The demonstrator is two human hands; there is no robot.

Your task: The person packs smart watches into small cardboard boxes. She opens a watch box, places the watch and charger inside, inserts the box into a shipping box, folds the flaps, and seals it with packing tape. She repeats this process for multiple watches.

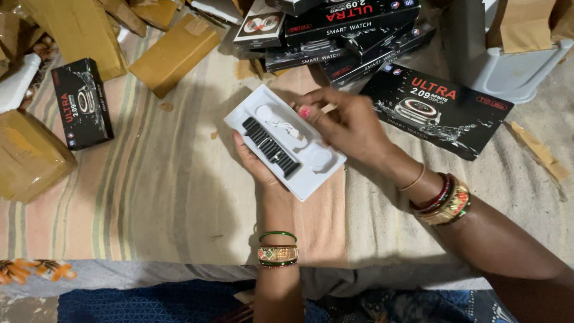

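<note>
My left hand holds a white plastic insert tray from underneath, tilted over the striped cloth. In the tray lie a black watch strap and a coiled white cable. My right hand reaches over the tray's far edge, fingertips pinched beside the cable; whether it grips anything I cannot tell. Both wrists wear bangles.
A black watch box lies right of the tray, another at the left, and a stack of several black boxes behind. Brown parcels sit at the back and left. A grey plastic stool stands at right.
</note>
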